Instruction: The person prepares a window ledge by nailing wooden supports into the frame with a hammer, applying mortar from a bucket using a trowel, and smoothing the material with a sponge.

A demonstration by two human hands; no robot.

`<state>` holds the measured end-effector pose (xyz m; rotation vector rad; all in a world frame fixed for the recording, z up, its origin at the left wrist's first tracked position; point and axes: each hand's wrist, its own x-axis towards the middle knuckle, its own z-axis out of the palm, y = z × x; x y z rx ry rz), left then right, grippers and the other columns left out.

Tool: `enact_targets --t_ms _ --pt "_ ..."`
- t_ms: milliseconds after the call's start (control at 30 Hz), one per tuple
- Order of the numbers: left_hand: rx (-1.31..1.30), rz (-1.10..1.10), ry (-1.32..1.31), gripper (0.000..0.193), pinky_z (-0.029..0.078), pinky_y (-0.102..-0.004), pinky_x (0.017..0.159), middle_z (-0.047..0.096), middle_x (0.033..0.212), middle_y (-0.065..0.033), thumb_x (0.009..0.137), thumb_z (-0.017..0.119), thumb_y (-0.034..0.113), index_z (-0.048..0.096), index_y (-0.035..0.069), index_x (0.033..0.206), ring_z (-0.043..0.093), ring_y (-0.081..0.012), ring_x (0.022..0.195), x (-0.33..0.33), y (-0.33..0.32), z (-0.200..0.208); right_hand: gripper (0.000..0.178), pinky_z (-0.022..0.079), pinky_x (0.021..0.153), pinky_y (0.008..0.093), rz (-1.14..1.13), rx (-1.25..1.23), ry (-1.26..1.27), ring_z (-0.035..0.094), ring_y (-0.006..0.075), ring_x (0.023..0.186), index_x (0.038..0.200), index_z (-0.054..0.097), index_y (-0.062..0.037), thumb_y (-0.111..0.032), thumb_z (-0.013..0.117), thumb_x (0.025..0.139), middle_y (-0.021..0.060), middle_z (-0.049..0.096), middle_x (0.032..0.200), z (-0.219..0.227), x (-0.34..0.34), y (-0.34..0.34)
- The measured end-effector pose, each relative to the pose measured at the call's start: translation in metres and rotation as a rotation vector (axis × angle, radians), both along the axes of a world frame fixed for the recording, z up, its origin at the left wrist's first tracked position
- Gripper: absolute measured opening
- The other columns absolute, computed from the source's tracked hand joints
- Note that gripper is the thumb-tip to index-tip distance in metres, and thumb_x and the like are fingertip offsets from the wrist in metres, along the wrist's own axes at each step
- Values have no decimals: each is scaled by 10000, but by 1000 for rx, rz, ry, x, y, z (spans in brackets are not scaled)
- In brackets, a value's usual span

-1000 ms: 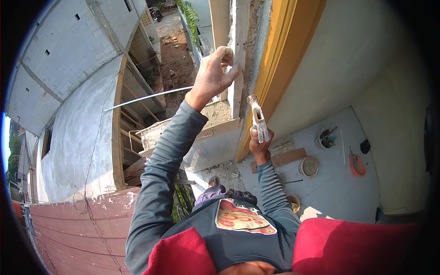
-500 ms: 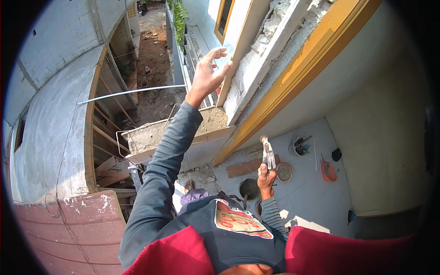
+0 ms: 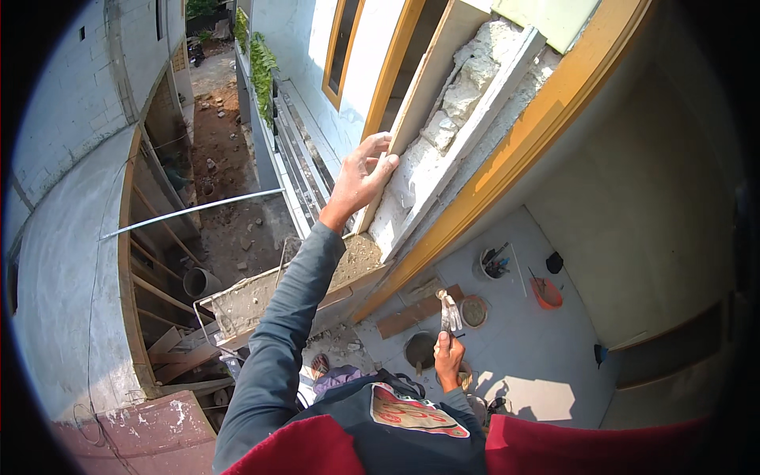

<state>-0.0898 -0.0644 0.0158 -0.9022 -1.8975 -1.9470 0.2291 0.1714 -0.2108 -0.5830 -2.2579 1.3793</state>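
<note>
My left hand (image 3: 360,182) is at the edge of an upright wooden board (image 3: 419,103), thumb and fingers curled around it. The board stands along one side of a rough strip of white mortar and rubble (image 3: 467,91). A narrower grey-white strip (image 3: 475,134) borders the other side of the mortar, next to a yellow-orange frame (image 3: 507,166). Lower and to the right, my right hand (image 3: 448,354) is closed around a hammer (image 3: 450,314). Its pale, mortar-smeared head points upward, and my fist hides most of the handle.
A concrete ledge (image 3: 253,297) with bent metal rods projects near my left arm, above a drop to bare earth. On the tiled floor stand a bucket of tools (image 3: 481,269), an orange basin (image 3: 546,294), a dark mortar bucket (image 3: 419,351) and a brown plank (image 3: 396,322).
My left hand has gone from raised with fingers apart to gripping the board's edge. My right hand keeps hold of the hammer. The whole view has shifted.
</note>
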Motion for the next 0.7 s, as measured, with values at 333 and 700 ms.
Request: enact_targets --t_ms 333,700 --pt "157 -74 10 551 436 -410 996 604 1258 -198 923 627 299 441 57 1382 562 -297 1198 -9 8 -3 518 298 377 234 -162 -290 -56 397 69 405 655 473 -98 -501 549 973 -27 428 522 -7 30 -2" --pt "146 283 470 575 459 -398 918 598 1164 -188 706 802 58 562 2 1226 579 -336 1056 65 32 13 653 323 325 264 -519 -505 -197 418 107 364 609 414 -100 -670 504 913 4 424 499 -4 56 -21"
